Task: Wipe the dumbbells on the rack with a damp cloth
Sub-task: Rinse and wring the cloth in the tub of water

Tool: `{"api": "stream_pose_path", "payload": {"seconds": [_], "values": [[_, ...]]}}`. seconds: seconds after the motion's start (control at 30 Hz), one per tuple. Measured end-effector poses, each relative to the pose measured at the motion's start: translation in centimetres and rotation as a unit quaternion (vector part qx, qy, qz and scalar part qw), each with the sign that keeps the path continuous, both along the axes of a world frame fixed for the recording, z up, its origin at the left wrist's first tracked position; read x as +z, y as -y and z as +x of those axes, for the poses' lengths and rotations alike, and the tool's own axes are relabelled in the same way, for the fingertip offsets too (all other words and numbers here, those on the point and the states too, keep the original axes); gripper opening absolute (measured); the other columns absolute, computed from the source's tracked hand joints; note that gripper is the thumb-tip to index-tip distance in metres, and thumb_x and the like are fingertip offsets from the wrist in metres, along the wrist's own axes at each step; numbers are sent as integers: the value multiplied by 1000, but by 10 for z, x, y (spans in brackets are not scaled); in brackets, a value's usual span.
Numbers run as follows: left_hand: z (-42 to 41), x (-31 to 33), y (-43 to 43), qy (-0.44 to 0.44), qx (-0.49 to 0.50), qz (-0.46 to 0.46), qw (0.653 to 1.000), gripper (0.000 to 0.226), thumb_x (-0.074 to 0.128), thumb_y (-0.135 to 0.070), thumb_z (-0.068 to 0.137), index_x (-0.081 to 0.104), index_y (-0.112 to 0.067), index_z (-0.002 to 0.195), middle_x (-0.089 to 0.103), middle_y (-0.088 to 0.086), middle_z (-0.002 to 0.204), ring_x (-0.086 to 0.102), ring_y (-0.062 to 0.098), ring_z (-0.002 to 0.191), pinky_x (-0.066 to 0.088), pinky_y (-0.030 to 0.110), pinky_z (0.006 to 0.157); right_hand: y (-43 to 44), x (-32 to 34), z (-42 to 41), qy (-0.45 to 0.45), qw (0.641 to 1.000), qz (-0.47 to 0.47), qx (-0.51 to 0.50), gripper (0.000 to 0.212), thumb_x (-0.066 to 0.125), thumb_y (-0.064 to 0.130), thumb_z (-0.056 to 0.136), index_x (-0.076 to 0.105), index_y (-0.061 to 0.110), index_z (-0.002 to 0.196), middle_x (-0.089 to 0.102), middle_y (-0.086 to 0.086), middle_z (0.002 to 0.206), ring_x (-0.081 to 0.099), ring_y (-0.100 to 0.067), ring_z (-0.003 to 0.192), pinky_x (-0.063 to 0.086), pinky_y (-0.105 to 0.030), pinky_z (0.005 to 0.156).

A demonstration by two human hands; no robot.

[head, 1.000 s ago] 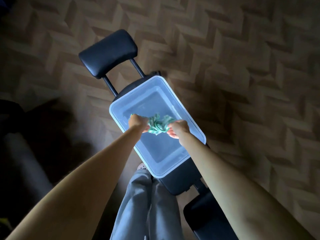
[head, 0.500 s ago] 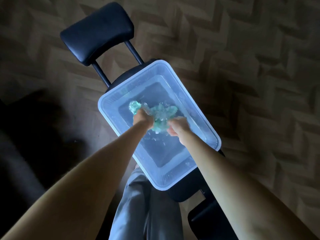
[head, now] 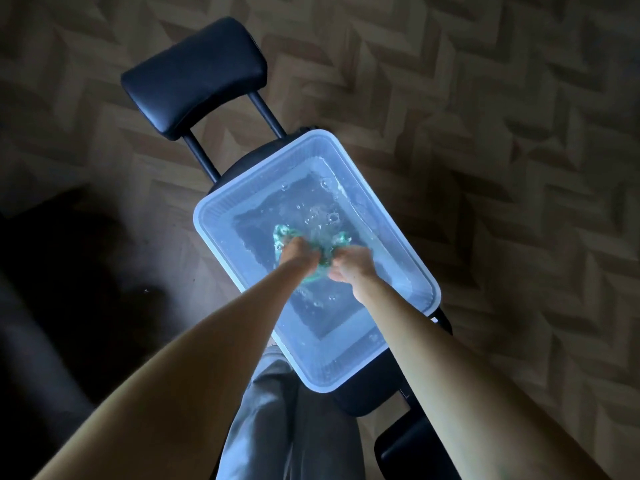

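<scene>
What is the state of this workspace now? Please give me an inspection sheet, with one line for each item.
Surface: black padded bench carries a clear plastic tub.
Job's things: green cloth in the tub's water, bubbles around it; dumbbells and rack not in view.
Clutter: nothing seen.
Grippers: left hand and right hand both grip the cloth.
Cables: nothing seen.
Surroundings: herringbone wood floor, dim light, grey trousers below.

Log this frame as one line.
phase: wetting cloth | left hand: grips cloth | right hand: grips cloth | cloth: in water in tub | tub: on bench | dumbbells: not in view
</scene>
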State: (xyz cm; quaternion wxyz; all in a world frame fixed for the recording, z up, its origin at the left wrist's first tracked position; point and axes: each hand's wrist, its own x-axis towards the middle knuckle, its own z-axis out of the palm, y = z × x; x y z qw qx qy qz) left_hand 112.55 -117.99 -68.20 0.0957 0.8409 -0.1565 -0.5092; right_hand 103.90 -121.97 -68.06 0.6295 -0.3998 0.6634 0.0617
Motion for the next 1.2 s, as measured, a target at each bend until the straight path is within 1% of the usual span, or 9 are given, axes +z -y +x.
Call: {"api": "stream_pose_path", "payload": {"seconds": [0.2,0.37,0.47,0.57,0.73,0.87,1.0,1.1,1.2], "values": [[15,13,-9,29,126,-9,992,29,50,-9,90,56,3,115,56,19,119,57,33,110,48,32,86,-4,13,0,-71,988,-127,-45,20,44,3,81,46,8,62,50,-5,64,59,-26,57,44,-28,48],[23,38,-3,46,273,-84,957,23,54,-16,86,51,-11,64,55,10,72,55,27,80,49,33,77,-5,33,1,-54,976,-182,-109,14,44,3,83,43,8,70,51,-7,64,65,-32,70,48,-35,62],[19,42,-3,58,202,-61,976,8,56,-9,83,61,-4,87,61,20,107,56,31,91,46,35,84,-10,35,8,9,989,-141,-42,22,40,-5,88,44,11,74,54,-10,76,64,-25,64,53,-26,57],[16,29,-8,10,116,-13,993,31,55,-17,88,60,2,112,61,20,119,56,32,112,43,33,84,-14,29,11,80,994,-49,51,37,39,-18,85,44,12,65,47,-2,65,52,-11,51,45,-12,41],[19,12,-18,12,109,21,994,37,49,-21,93,55,3,122,56,22,125,52,34,117,41,34,93,-8,-4,3,-94,972,-147,157,18,50,-1,86,62,2,74,56,-9,75,58,-26,76,51,-37,71],[16,13,-13,-9,66,19,998,36,35,-10,97,49,3,128,52,18,131,49,32,122,39,32,97,-7,2,5,-54,965,-122,225,25,44,1,89,55,10,68,55,-7,72,52,-23,75,40,-31,59],[18,29,-5,-2,39,29,999,36,45,-16,95,52,3,125,53,19,130,50,32,121,41,34,98,-6,16,5,-144,924,-192,299,20,44,-2,86,45,9,69,59,-21,91,59,-37,99,47,-38,77],[23,50,2,22,19,-1,1000,33,49,-24,93,61,1,112,59,18,116,55,34,112,44,34,89,-6,33,6,-41,953,-212,213,24,46,-6,81,43,11,98,56,-14,87,63,-40,90,54,-41,76],[29,85,9,-15,-12,-60,998,20,51,-19,87,63,-6,79,58,11,74,61,29,80,43,28,66,0,60,4,44,966,-170,188,44,51,-8,83,47,14,120,59,-10,88,67,-31,77,55,-22,60]]}}
